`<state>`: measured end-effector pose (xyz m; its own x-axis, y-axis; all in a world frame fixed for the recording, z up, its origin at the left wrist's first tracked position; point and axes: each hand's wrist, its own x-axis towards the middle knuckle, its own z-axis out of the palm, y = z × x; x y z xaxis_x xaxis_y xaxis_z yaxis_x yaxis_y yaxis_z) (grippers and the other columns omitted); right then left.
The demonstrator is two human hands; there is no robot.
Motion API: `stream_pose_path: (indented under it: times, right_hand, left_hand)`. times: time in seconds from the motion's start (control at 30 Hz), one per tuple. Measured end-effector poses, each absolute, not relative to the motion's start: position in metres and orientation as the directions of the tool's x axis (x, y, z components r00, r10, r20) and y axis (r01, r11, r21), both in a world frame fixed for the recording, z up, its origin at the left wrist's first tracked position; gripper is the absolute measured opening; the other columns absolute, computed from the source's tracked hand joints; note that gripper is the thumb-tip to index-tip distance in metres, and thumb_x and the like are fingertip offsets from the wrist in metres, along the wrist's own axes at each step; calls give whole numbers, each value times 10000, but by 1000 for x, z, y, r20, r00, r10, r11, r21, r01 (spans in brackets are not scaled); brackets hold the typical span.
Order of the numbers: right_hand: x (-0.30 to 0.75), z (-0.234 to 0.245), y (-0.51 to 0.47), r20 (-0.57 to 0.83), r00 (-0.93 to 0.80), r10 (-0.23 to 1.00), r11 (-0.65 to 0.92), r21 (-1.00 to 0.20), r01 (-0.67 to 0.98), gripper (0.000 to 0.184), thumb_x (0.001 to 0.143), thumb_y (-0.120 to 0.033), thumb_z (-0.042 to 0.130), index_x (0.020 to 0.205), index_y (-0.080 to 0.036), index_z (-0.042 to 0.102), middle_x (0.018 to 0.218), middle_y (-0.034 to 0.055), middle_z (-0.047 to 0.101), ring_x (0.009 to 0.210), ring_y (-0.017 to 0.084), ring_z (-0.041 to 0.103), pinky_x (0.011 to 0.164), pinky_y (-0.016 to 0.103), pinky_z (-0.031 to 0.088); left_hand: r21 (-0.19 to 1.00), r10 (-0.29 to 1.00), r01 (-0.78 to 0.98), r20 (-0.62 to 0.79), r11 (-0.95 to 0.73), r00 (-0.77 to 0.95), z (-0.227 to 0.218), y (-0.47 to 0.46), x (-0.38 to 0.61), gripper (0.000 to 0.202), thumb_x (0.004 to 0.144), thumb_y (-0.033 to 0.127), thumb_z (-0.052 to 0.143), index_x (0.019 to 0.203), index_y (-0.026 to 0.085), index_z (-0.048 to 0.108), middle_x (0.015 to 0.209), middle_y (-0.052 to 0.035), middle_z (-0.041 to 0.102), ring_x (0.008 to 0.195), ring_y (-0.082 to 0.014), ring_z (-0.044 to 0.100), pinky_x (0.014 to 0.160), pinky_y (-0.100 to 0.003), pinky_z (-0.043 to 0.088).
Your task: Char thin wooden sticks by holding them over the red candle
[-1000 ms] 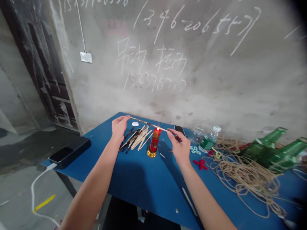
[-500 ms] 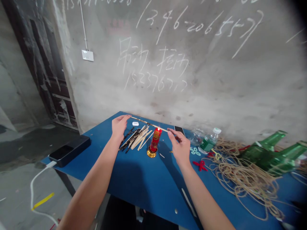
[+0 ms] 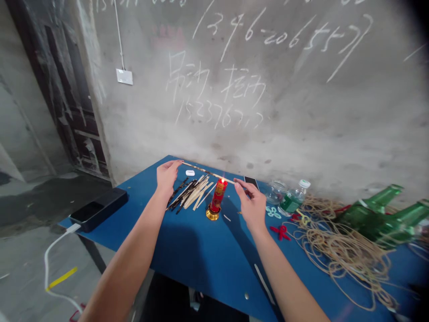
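Strip (image 3: 208, 172) of thin pale wood spans my two hands: my left hand (image 3: 166, 175) pinches its far end at the fingertips and my right hand (image 3: 252, 206) pinches the near end, both closed on it, palms down. It runs slanted between them, above the table (image 3: 187, 255), and its middle passes just behind the flame of the candle (image 3: 217, 199); I cannot tell whether flame and wood touch.

The candle is a red cylinder on a small gold foot, standing upright between my wrists. Its gold markings are too small to read. Just left of it, under my left hand, lies a pile (image 3: 190, 193) of like strips, some pale, some charred black, fanned out flat. A little white oval (image 3: 190, 172) sits beyond the pile.

Past my right fingers a dark phone (image 3: 251, 180) lies flat, then a clear jar (image 3: 275, 191) and a plastic bottle (image 3: 293, 197) with a green label I cannot read. A red knot (image 3: 280, 231) lies near my right wrist. Tan cord (image 3: 338, 250) sprawls in loose coils to the right, with green glass bottles (image 3: 372, 210) on their sides among it.

The table top is smooth and blue. A black box (image 3: 97, 209) sits on its left corner.

The rough concrete wall (image 3: 301, 125) behind carries chalk writing: a top row reading roughly "346-20655", handwritten characters below, then a line beginning "15237".
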<state>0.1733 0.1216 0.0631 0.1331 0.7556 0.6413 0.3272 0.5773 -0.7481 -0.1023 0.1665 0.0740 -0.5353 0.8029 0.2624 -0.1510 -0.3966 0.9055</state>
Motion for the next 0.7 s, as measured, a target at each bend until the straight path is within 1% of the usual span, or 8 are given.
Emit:
stream_pose_path:
  times: [0.43, 0.7]
  right_hand:
    - [171, 62, 124, 648, 116, 753, 590, -742, 319, 325, 921, -453, 668, 1078, -207, 812, 1057, 88, 773, 722, 167, 585, 683, 317, 483]
    - [169, 62, 126, 651, 113, 750, 608, -747, 267, 287, 920, -414, 687, 1075, -207, 811, 1051, 83, 770, 733, 160, 592, 671, 309, 475]
  left_hand:
    - [905, 796, -168, 242, -392, -554, 76, 166, -104, 338, 673, 371, 768, 882, 109, 800, 494, 67, 359, 438, -58, 242, 440, -239, 137]
    - [914, 791, -151, 233, -376, -565, 74, 169, -106, 329, 679, 367, 757, 897, 126, 803, 506, 64, 379, 439, -61, 257, 437, -230, 152]
